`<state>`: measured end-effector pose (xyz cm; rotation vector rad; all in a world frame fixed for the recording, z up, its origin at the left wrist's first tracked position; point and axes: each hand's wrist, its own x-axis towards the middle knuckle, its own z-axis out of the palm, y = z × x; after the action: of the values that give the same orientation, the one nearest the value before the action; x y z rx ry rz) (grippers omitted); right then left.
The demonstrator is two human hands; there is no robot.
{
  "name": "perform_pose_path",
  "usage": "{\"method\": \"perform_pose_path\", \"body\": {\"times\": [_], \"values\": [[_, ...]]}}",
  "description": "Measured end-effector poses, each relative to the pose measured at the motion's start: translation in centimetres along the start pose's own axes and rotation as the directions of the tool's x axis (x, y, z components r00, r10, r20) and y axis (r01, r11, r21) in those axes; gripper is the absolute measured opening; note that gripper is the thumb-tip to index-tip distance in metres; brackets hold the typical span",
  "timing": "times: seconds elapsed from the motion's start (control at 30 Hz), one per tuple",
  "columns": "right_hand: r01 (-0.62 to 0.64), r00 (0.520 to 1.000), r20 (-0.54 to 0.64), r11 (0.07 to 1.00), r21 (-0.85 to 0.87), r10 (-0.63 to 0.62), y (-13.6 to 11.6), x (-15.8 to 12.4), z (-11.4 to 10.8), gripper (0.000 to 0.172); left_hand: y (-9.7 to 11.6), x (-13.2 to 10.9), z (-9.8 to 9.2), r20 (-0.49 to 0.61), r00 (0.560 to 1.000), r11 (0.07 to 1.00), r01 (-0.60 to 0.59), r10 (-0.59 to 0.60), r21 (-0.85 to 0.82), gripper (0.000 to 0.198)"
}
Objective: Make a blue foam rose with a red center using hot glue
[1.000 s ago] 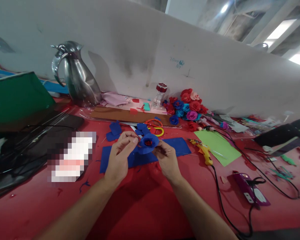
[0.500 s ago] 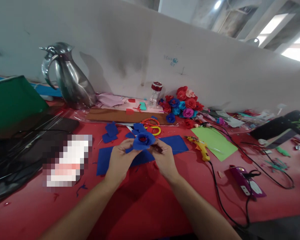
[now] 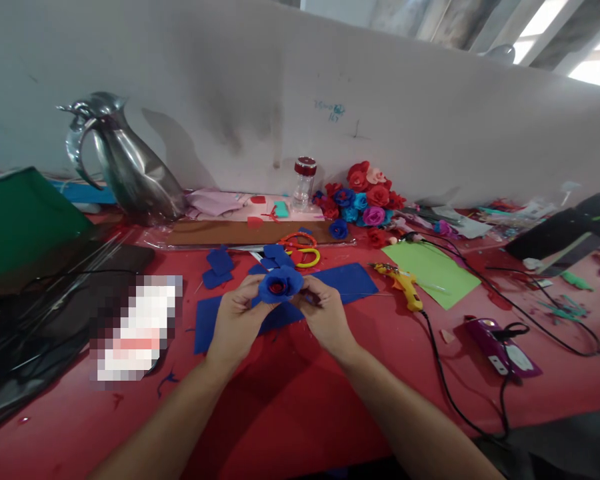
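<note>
Between my two hands is a blue paper flower (image 3: 281,283) with a dark red centre, its opening tilted up toward me. My left hand (image 3: 240,319) pinches it from the left side, and my right hand (image 3: 327,317) grips its right edge with curled fingers. Under the hands lies a blue paper sheet (image 3: 350,283) on the red table. Small cut blue pieces (image 3: 219,265) rest just beyond my left hand. Scissors (image 3: 307,257) with yellow and orange handles lie behind the flower, their blades partly covered by blue pieces.
A yellow glue gun (image 3: 405,288) lies to the right, beside a green sheet (image 3: 443,277); its cord runs near a purple power strip (image 3: 503,350). At the back stand a steel jug (image 3: 135,163), a glass bottle (image 3: 304,187) and a cluster of paper flowers (image 3: 367,197).
The flower has tipped toward me, so more of its centre shows, and it sits slightly lower. Both hands keep their hold. The camera view has turned slightly.
</note>
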<state>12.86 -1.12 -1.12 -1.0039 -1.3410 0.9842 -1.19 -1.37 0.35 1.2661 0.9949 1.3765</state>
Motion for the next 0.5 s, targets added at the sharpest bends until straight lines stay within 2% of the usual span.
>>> {"method": "perform_pose_path", "body": {"times": [0.13, 0.33, 0.5], "values": [[-0.020, 1.000, -0.015, 0.999, 0.037, 0.021, 0.08, 0.03, 0.10, 0.005, -0.40, 0.02, 0.07, -0.015, 1.000, 1.000, -0.003, 0.004, 0.010, 0.011], [-0.035, 0.999, -0.011, 0.998, 0.049, 0.035, 0.27, 0.02, 0.13, 0.003, -0.98, 0.02, 0.34, -0.057, 0.997, 0.997, 0.044, -0.048, -0.071, 0.010], [-0.037, 0.999, 0.008, 0.996, 0.080, 0.037, 0.15, -0.09, 0.22, 0.005, -0.68, 0.09, 0.27, -0.005, 1.000, 0.999, 0.011, -0.012, -0.034, 0.008]]}}
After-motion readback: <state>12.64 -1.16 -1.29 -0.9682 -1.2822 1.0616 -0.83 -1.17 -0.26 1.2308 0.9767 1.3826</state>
